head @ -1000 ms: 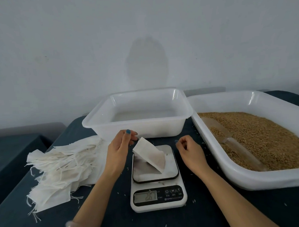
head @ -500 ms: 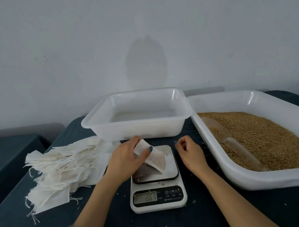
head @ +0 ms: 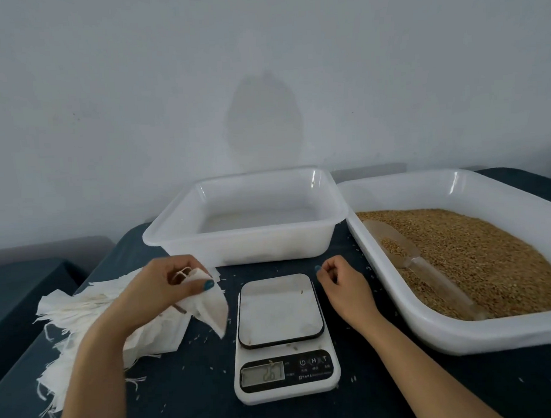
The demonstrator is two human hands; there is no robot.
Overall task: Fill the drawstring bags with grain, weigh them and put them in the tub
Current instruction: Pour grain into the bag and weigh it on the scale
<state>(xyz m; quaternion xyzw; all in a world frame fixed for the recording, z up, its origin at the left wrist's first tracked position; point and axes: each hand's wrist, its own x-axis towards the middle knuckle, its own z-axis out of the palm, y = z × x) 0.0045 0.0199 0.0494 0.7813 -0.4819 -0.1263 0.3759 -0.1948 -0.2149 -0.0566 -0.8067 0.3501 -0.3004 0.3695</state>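
The left hand (head: 159,286) grips the bag (head: 210,309) at its gathered neck, thumb pressed over the cloth and drawstring loops showing by the fingers. The bag hangs clear of the scale (head: 283,341), just left of it, above the edge of the pile of spare bags (head: 83,315).

Judgement: the cloth is thin, soft and light, and likely to sag and spill if the neck slackens, so the neck is the proper hold.

The right hand (head: 342,285) rests beside the scale, fingers loosely curled, with nothing seen in it. The tub (head: 244,178) stands behind the scale, unobstructed. The grain tray (head: 463,338), a scoop (head: 425,267) lying in it, sits at the right, off the path. Loose grains dot the table (head: 193,389).
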